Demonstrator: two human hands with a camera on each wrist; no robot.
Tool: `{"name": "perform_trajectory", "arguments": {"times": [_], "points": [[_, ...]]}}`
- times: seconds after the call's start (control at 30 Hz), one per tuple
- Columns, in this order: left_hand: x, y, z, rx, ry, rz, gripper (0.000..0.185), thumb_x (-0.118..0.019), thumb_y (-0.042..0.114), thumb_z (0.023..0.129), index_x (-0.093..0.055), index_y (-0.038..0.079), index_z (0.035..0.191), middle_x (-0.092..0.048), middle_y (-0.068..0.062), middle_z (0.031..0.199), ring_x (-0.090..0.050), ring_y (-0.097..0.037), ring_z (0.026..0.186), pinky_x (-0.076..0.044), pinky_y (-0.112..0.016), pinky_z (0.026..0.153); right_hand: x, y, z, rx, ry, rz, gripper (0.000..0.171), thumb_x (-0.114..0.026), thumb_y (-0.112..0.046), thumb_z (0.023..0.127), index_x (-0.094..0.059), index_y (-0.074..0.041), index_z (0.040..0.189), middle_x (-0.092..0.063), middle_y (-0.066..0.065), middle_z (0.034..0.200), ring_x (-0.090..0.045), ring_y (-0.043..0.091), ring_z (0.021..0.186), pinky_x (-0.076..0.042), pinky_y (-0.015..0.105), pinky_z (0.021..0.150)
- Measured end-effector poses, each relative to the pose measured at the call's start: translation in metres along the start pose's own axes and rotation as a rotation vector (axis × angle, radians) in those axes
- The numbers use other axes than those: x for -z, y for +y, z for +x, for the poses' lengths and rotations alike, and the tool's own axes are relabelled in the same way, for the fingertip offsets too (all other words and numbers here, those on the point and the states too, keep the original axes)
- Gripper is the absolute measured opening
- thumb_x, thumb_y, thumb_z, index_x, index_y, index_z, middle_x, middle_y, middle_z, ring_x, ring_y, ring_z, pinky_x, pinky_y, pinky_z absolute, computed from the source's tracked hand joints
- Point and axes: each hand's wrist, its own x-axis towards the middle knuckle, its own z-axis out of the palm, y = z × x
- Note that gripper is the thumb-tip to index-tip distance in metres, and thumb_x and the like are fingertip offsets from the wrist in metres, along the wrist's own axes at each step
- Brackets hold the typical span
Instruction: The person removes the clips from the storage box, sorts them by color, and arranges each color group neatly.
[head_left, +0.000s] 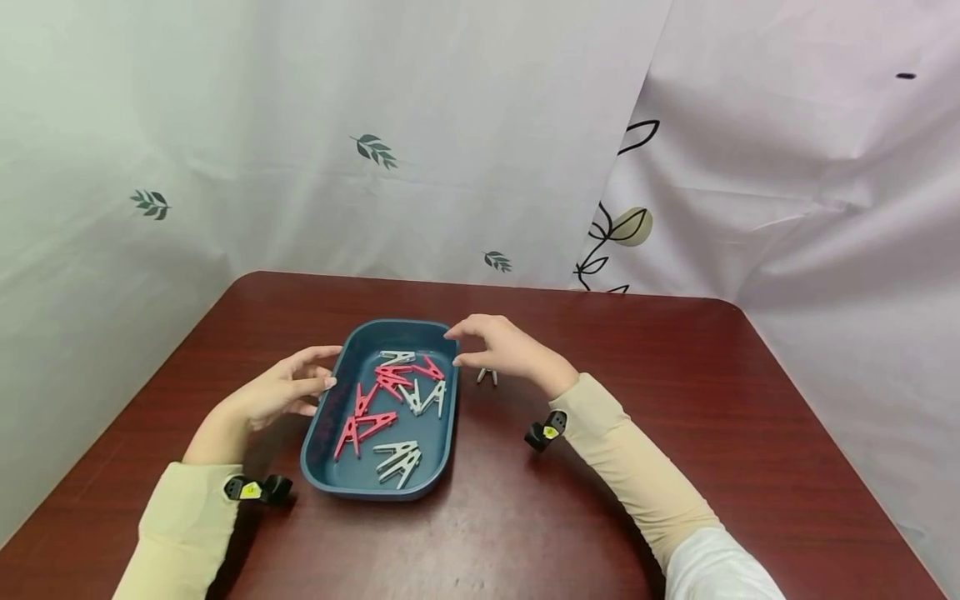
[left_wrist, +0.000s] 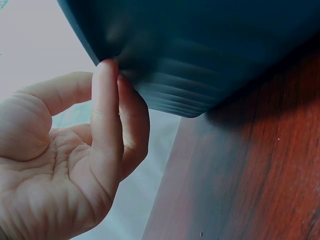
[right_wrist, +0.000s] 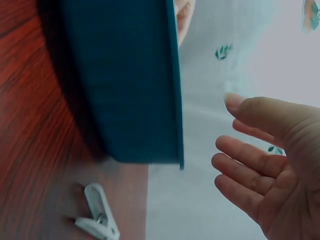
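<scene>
A dark blue tray [head_left: 435, 490] with raised walls holds several red clothespins [head_left: 377, 423] and several white clothespins [head_left: 411, 398]. My left hand [head_left: 285, 387] is at its left side. In the left wrist view, the fingertips [left_wrist: 106, 70] meet the tray's outer wall [left_wrist: 185, 75], with no finger curled over the rim. Over the tray's right rim, my right hand [head_left: 502, 346] has its thumb and fingers spread apart and holds nothing. The right wrist view shows a gap between that hand [right_wrist: 270, 160] and the tray wall [right_wrist: 130, 90].
One white clothespin [head_left: 487, 376] lies on the table just right of the tray, partly under my right hand. The dark red-brown wooden table [head_left: 712, 450] extends to both sides. A pale curtain [head_left: 465, 192] with leaf prints hangs behind its far edge.
</scene>
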Motion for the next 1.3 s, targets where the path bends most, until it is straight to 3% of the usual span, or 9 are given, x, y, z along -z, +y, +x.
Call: {"name": "perform_trajectory", "arguments": {"times": [0.5, 0.8, 0.97, 1.07, 1.17, 1.3], "points": [[-0.002, 0.001, 0.002, 0.009, -0.014, -0.004, 0.066, -0.058, 0.02, 0.095, -0.022, 0.004, 0.148, -0.052, -0.028, 0.115, -0.065, -0.019, 0.085, -0.058, -0.036, 0.072, -0.011, -0.016, 0.025, 0.148, -0.289, -0.231, 0.031, -0.069, -0.014, 0.087, -0.066, -0.006, 0.117, -0.063, 0.008, 0.117, -0.057, 0.02, 0.109, -0.048, 0.033, 0.097], [0.0, 0.0, 0.001, 0.011, 0.001, -0.012, 0.065, -0.058, 0.02, 0.095, -0.023, 0.005, 0.148, -0.054, -0.025, 0.111, -0.065, -0.018, 0.084, -0.058, -0.035, 0.071, -0.021, -0.034, 0.048, 0.021, -0.471, -0.272, 0.026, -0.072, -0.01, 0.083, -0.068, -0.007, 0.109, -0.066, 0.005, 0.105, -0.059, 0.015, 0.092, -0.053, 0.023, 0.073], [0.001, 0.0, 0.0, 0.018, 0.003, -0.008, 0.065, -0.057, 0.02, 0.095, -0.022, 0.005, 0.148, -0.052, -0.027, 0.114, -0.065, -0.019, 0.086, -0.058, -0.035, 0.072, -0.029, -0.042, 0.056, -0.014, -0.544, -0.346, 0.025, -0.072, -0.008, 0.083, -0.068, -0.008, 0.108, -0.065, 0.005, 0.105, -0.055, 0.013, 0.088, -0.051, 0.024, 0.076], [0.001, 0.0, 0.001, 0.016, 0.003, -0.009, 0.066, -0.058, 0.021, 0.095, -0.023, 0.005, 0.148, -0.053, -0.026, 0.113, -0.065, -0.019, 0.085, -0.058, -0.036, 0.072, -0.033, -0.042, 0.059, -0.023, -0.584, -0.383, 0.023, -0.069, -0.004, 0.085, -0.068, -0.008, 0.107, -0.064, 0.004, 0.108, -0.051, 0.012, 0.083, -0.047, 0.021, 0.071], [0.001, 0.0, 0.002, 0.014, 0.004, -0.009, 0.066, -0.058, 0.021, 0.095, -0.023, 0.005, 0.148, -0.054, -0.024, 0.112, -0.065, -0.018, 0.085, -0.058, -0.035, 0.072, -0.04, -0.04, 0.062, -0.026, -0.606, -0.403, 0.01, -0.064, 0.001, 0.086, -0.064, -0.009, 0.086, -0.055, 0.0, 0.084, -0.039, 0.011, 0.07, -0.035, 0.02, 0.059], [0.0, 0.001, 0.002, 0.016, 0.006, -0.02, 0.066, -0.059, 0.021, 0.094, -0.023, 0.005, 0.148, -0.054, -0.023, 0.111, -0.065, -0.017, 0.084, -0.058, -0.036, 0.072, -0.048, -0.036, 0.065, -0.038, -0.607, -0.404, 0.021, -0.06, 0.004, 0.087, -0.053, -0.011, 0.074, -0.039, -0.002, 0.073, -0.032, 0.011, 0.066, -0.029, 0.021, 0.056]]}}
